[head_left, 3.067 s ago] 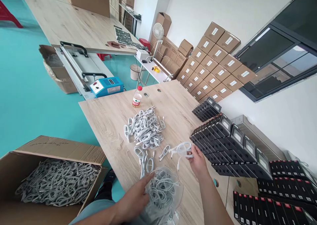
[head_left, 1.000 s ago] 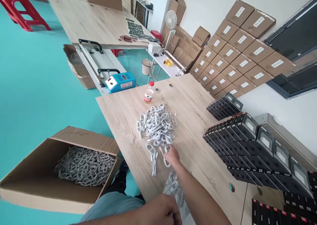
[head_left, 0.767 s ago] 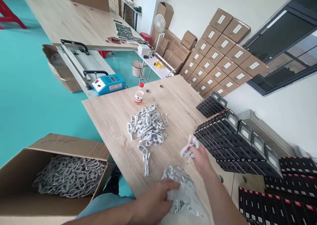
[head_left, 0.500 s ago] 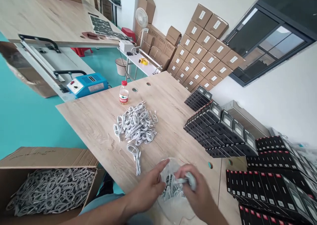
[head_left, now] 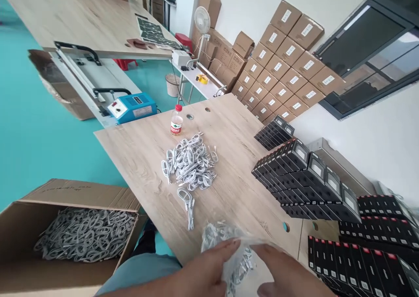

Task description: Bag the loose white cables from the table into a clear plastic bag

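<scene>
Cable-filled plastic bag (head_left: 225, 244) between left hand (head_left: 199, 276), right hand (head_left: 290, 271); carton labels (head_left: 286, 15) unreadable.

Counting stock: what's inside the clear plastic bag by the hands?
The clear plastic bag holds coiled white cables; the left hand and right hand hide the rest, so no count.

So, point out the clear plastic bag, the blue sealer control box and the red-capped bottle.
Clear plastic bag (head_left: 214, 237): head view, upper part
Blue sealer control box (head_left: 137, 100): head view, top panel
Red-capped bottle (head_left: 176, 125): head view, label

one left hand (head_left: 199, 276), one right hand (head_left: 284, 268), one plastic bag (head_left: 222, 240), one bottle (head_left: 176, 121)
</scene>
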{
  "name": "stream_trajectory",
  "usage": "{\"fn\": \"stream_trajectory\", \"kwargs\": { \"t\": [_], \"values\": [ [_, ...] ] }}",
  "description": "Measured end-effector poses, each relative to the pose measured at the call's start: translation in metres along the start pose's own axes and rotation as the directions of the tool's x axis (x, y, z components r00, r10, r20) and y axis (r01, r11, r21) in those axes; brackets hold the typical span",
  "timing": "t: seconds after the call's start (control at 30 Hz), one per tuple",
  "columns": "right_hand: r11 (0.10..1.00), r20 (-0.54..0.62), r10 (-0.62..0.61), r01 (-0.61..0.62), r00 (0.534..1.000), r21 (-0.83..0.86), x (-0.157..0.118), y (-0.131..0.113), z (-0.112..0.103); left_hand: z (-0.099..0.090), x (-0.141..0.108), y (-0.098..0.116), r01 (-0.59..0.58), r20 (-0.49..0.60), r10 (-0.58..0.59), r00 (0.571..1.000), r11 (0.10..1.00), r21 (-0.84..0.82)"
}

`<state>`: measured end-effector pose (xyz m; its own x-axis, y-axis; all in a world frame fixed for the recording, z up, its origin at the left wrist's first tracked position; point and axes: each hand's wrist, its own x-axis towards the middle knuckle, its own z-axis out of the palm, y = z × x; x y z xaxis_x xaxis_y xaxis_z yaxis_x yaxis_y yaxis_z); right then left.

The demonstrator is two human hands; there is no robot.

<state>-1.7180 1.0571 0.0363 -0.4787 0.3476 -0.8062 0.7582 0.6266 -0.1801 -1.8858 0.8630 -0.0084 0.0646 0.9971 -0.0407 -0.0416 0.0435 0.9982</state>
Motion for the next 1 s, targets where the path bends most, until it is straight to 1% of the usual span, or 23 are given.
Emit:
{"fn": "stream_trajectory", "kwargs": {
  "t": [0.07, 0.1, 0.13, 0.2, 0.23, 0.27, 0.33, 0.37, 0.4, 0.47, 0.5, 0.53, 0.57, 0.6, 0.63, 0.67, 0.7, 0.77, 0.8, 0.83, 0.9, 1.0],
  "values": [
    [0.998, 0.045, -0.031, 0.033, 0.999, -0.053, 0.004, -0.021, -0.014, -0.001, 0.002, -0.005, 0.025, 0.001, -0.025, 1.0, 0.999, 0.031],
    [0.995, 0.061, -0.081, 0.085, 0.995, -0.054, 0.007, -0.03, -0.018, -0.001, 0.002, -0.007, 0.041, 0.001, -0.042, 0.999, 0.998, 0.049],
    [0.986, 0.078, -0.161, 0.164, 0.984, -0.033, 0.01, -0.039, -0.019, -0.002, 0.002, -0.008, 0.061, -0.004, -0.061, 0.998, 0.996, 0.07],
    [0.939, 0.123, -0.345, 0.343, 0.931, 0.04, 0.017, -0.052, -0.014, -0.003, 0.0, -0.008, 0.118, -0.04, -0.115, 0.993, 0.988, 0.098],
    [0.912, 0.145, -0.41, 0.404, 0.901, 0.069, 0.02, -0.057, -0.008, -0.003, -0.001, -0.008, 0.157, -0.076, -0.151, 0.986, 0.983, 0.093],
    [0.895, 0.176, -0.446, 0.439, 0.878, 0.08, 0.023, -0.061, -0.001, -0.004, -0.001, -0.008, 0.196, -0.117, -0.187, 0.975, 0.978, 0.074],
    [0.893, 0.233, -0.446, 0.445, 0.864, 0.062, 0.026, -0.065, 0.01, -0.004, -0.003, -0.011, 0.238, -0.197, -0.23, 0.953, 0.971, 0.02],
    [0.896, 0.245, -0.441, 0.44, 0.864, 0.058, 0.026, -0.066, 0.011, -0.004, -0.003, -0.014, 0.237, -0.227, -0.231, 0.946, 0.972, 0.0],
    [0.892, 0.258, -0.449, 0.447, 0.855, 0.072, 0.025, -0.067, 0.007, -0.005, -0.004, -0.017, 0.226, -0.246, -0.221, 0.944, 0.974, -0.008],
    [0.87, 0.278, -0.493, 0.46, 0.824, 0.178, 0.029, -0.069, -0.013, -0.006, -0.006, -0.022, 0.2, -0.235, -0.199, 0.951, 0.98, -0.02],
    [0.853, 0.246, -0.512, 0.456, 0.823, 0.253, 0.037, -0.071, -0.028, -0.006, -0.008, -0.024, 0.196, -0.212, -0.199, 0.957, 0.98, -0.04],
    [0.839, 0.198, -0.507, 0.428, 0.839, 0.335, 0.05, -0.074, -0.043, -0.007, -0.009, -0.025, 0.199, -0.183, -0.209, 0.961, 0.977, -0.071],
    [0.829, 0.101, -0.453, 0.376, 0.886, 0.413, 0.07, -0.078, -0.055, -0.007, -0.011, -0.024, 0.201, -0.157, -0.218, 0.963, 0.972, -0.118],
    [0.822, -0.064, -0.359, 0.348, 0.931, 0.451, 0.096, -0.083, -0.064, -0.008, -0.013, -0.024, 0.199, -0.138, -0.223, 0.965, 0.965, -0.169],
    [0.815, -0.177, -0.208, 0.271, 0.962, 0.513, 0.126, -0.089, -0.068, -0.007, -0.015, -0.023, 0.192, -0.129, -0.224, 0.966, 0.957, -0.218],
    [0.768, -0.214, -0.013, 0.147, 0.977, 0.623, 0.158, -0.095, -0.066, -0.007, -0.016, -0.023, 0.18, -0.129, -0.219, 0.967, 0.948, -0.26],
    [0.742, -0.195, 0.064, 0.084, 0.979, 0.666, 0.19, -0.101, -0.06, -0.006, -0.016, -0.024, 0.164, -0.138, -0.212, 0.968, 0.941, -0.295],
    [0.685, -0.167, 0.124, 0.038, 0.978, 0.728, 0.243, -0.113, -0.038, -0.004, -0.015, -0.027, 0.139, -0.159, -0.205, 0.966, 0.927, -0.349],
    [0.658, -0.164, 0.126, 0.041, 0.978, 0.752, 0.262, -0.117, -0.025, -0.003, -0.015, -0.03, 0.135, -0.165, -0.209, 0.964, 0.919, -0.371],
    [0.626, -0.171, 0.127, 0.055, 0.977, 0.778, 0.275, -0.119, -0.014, -0.003, -0.014, -0.032, 0.133, -0.171, -0.214, 0.962, 0.91, -0.392],
    [0.558, -0.201, 0.122, 0.1, 0.972, 0.824, 0.288, -0.12, -0.001, -0.003, -0.015, -0.035, 0.126, -0.187, -0.221, 0.957, 0.9, -0.417],
    [0.463, -0.257, 0.093, 0.187, 0.962, 0.866, 0.293, -0.117, 0.002, -0.006, -0.018, -0.031, 0.098, -0.204, -0.2, 0.958, 0.902, -0.421]
  ]
}}
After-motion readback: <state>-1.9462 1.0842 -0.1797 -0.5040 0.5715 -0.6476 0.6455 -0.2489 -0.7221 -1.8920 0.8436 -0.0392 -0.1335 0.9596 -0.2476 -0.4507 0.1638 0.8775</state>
